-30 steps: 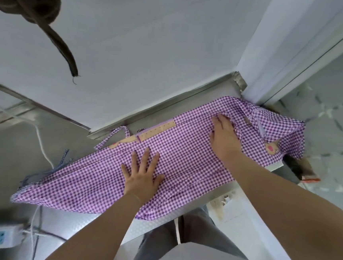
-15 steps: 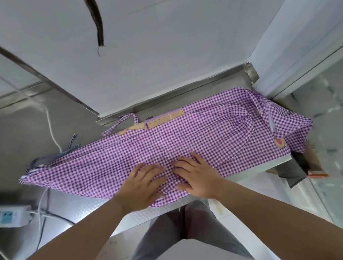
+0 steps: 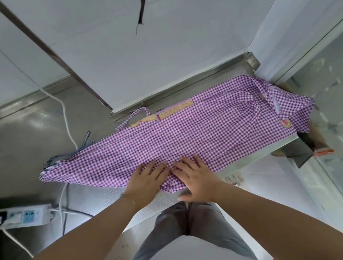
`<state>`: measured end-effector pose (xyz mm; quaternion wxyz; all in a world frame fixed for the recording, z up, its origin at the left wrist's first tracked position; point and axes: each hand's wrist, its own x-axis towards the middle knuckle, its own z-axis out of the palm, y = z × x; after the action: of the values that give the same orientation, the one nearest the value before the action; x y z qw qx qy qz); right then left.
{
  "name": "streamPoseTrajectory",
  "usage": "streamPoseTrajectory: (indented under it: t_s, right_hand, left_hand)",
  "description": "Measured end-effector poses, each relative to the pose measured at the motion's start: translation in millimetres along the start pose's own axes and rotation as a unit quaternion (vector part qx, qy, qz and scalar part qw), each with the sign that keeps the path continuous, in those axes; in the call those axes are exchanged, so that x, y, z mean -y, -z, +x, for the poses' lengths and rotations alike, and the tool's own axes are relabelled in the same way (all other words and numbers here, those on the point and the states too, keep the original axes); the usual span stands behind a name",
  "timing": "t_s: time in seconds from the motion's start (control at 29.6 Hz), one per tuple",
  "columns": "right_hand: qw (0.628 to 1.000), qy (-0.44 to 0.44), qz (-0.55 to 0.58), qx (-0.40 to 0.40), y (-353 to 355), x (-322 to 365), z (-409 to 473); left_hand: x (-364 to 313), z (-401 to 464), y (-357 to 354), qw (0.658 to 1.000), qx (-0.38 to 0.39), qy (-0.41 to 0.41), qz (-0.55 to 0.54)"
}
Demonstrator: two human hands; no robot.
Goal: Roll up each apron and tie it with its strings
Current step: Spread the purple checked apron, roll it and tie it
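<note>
Item 1, purple gingham apron (image 3: 197, 136): lies flat and folded lengthwise on the steel tabletop (image 3: 98, 198), running diagonally from the near left to the far right corner by the wall. Its right end drapes over the tabletop's right edge. A ruler-print trim strip (image 3: 175, 112) shows along the far edge, and a purple strap loop (image 3: 135, 116) sticks out beside it. A round pink-and-tan patch (image 3: 285, 123) sits near the right end.

Item 2, blue striped strings (image 3: 68, 156): protrude from under the apron's left end, lying on the tabletop.

Item 3, left hand (image 3: 146, 179): palm down on the apron's near edge, fingers fairly straight and pressing the cloth; grip spread, holding nothing.

Item 4, right hand (image 3: 196, 178): just beside the left hand, fingers bent and bearing on a small bunched ridge of cloth at the near edge, thumb on the bare tabletop rim. Whether the fingertips pinch the fabric cannot be told.

Item 5, white power strip (image 3: 24, 216): near left on the tabletop, with a white cable (image 3: 64, 118) running up past the apron's left end.

Item 6, orange-tipped object (image 3: 323, 151): below the tabletop's right edge, partly hidden, kind unclear
</note>
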<state>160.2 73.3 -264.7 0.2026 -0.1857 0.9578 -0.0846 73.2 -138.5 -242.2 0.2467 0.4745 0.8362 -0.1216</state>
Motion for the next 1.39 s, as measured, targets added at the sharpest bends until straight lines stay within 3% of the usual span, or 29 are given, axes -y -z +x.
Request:
streamPoseTrajectory:
  t_s: [0.24, 0.37, 0.54, 0.74, 0.91, 1.01, 1.12, 1.22, 1.39]
  right_hand:
    - [0.997, -0.067, 0.012, -0.045, 5, 3, 11]
    - [0.981, -0.186, 0.018, -0.058, 21, -21, 9]
    - [0.952, -0.305, 0.018, -0.031, 45, -67, -12]
    - [0.958, -0.275, 0.077, -0.012, 62, -93, -11]
    - [0.975, -0.213, -0.036, 0.041, 74, -118, -13]
    - [0.978, -0.198, -0.041, 0.05, 76, -120, -21]
    - [0.978, -0.193, 0.01, 0.073, 88, -125, -16]
    - [0.984, -0.146, 0.031, 0.102, 96, -133, -3]
    - [0.949, -0.208, 0.165, 0.168, 108, -158, 21]
  left_hand:
    - [-8, 1, 17, 0.995, -0.039, 0.068, -0.062]
    - [5, -7, 41, 0.974, -0.076, 0.059, -0.207]
    - [12, -1, 55, 0.968, -0.038, 0.105, -0.226]
    - [14, 9, 41, 0.911, -0.082, 0.193, -0.356]
    - [31, 0, 32, 0.93, -0.036, 0.147, -0.335]
    - [29, -3, 32, 0.94, -0.045, 0.119, -0.315]
    - [40, 1, 44, 0.925, -0.034, 0.165, -0.34]
    - [63, 7, 51, 0.85, 0.065, 0.246, -0.462]
    - [78, 28, 55, 0.873, 0.005, 0.305, -0.381]
